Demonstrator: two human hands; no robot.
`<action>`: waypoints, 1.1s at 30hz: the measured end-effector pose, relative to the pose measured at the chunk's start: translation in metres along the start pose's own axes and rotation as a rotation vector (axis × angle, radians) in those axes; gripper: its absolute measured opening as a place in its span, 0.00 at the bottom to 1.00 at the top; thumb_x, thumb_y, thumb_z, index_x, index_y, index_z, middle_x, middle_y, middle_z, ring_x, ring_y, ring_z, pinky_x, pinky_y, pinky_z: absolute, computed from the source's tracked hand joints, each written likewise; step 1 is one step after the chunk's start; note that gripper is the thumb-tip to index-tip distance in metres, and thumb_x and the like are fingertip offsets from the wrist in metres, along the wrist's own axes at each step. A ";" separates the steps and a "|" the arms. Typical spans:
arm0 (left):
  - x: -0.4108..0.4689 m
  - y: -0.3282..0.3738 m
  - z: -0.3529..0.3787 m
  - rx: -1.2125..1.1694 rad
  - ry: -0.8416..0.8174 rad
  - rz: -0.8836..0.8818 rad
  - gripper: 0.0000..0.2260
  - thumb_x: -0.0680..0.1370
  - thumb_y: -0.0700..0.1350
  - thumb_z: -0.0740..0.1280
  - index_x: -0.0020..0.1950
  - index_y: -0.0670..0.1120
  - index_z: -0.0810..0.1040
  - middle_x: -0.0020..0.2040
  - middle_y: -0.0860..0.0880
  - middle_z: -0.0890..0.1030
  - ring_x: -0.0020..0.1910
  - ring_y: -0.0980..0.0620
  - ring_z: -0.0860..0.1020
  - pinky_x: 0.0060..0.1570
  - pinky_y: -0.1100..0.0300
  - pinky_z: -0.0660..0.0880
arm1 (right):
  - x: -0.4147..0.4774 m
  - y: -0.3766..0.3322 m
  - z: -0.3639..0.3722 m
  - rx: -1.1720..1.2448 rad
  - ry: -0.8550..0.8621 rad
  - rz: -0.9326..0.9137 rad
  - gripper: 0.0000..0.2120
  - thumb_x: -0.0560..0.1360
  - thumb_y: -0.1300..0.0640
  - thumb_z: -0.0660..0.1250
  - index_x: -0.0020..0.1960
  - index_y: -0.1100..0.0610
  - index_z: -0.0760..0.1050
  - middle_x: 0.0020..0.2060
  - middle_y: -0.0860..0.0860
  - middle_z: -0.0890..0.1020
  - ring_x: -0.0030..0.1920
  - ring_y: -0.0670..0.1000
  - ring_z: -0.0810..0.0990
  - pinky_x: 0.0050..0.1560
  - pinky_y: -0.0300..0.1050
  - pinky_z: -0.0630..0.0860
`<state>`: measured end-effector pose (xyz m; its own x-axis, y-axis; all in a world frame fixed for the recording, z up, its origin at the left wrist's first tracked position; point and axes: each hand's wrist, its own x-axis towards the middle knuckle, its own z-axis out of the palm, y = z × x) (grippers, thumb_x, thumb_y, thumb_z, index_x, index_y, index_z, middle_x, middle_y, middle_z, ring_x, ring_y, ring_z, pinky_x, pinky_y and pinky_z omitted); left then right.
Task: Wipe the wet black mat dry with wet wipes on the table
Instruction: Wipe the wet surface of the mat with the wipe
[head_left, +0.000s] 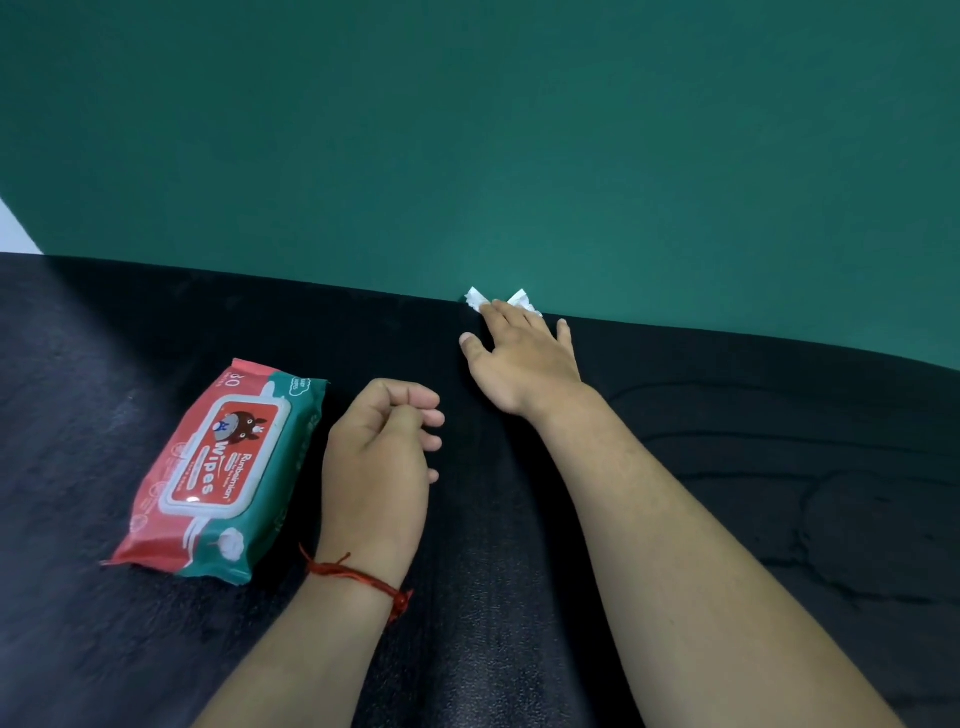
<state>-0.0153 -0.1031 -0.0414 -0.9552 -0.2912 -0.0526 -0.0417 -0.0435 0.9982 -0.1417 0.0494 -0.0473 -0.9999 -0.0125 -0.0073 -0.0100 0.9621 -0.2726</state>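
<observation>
Where the mat (493, 571) ends, the wipe (475, 299) lies under the right grip (524, 358).

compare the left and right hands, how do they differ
The left hand is loosely curled and empty; the right hand presses a wipe with flat fingers. The left hand sits by the wipes pack; the right hand reaches the black mat's far edge. The left wrist wears a red string; the right is bare. Both are over the mat.
</observation>
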 end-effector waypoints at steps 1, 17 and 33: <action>-0.001 0.000 0.001 0.007 -0.001 0.005 0.16 0.79 0.35 0.61 0.43 0.53 0.83 0.44 0.53 0.85 0.40 0.56 0.80 0.36 0.55 0.77 | -0.003 0.000 0.000 0.003 0.003 -0.008 0.33 0.84 0.36 0.48 0.86 0.47 0.55 0.85 0.43 0.55 0.85 0.47 0.48 0.83 0.63 0.38; -0.002 0.001 0.001 0.015 -0.005 -0.007 0.16 0.79 0.35 0.61 0.44 0.53 0.83 0.45 0.52 0.85 0.41 0.55 0.81 0.36 0.55 0.78 | -0.093 0.003 -0.003 0.034 0.089 -0.215 0.25 0.86 0.42 0.53 0.80 0.49 0.69 0.74 0.42 0.73 0.72 0.48 0.69 0.82 0.52 0.55; 0.000 0.002 0.001 0.010 0.004 -0.026 0.15 0.80 0.36 0.61 0.46 0.52 0.83 0.45 0.54 0.85 0.43 0.55 0.82 0.36 0.55 0.79 | -0.126 0.013 0.002 0.144 0.275 -0.211 0.16 0.85 0.54 0.60 0.72 0.51 0.73 0.70 0.45 0.70 0.63 0.48 0.74 0.62 0.45 0.76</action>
<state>-0.0156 -0.1020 -0.0398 -0.9526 -0.2941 -0.0784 -0.0693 -0.0413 0.9967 -0.0154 0.0628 -0.0521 -0.9415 -0.1143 0.3169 -0.2345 0.8978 -0.3727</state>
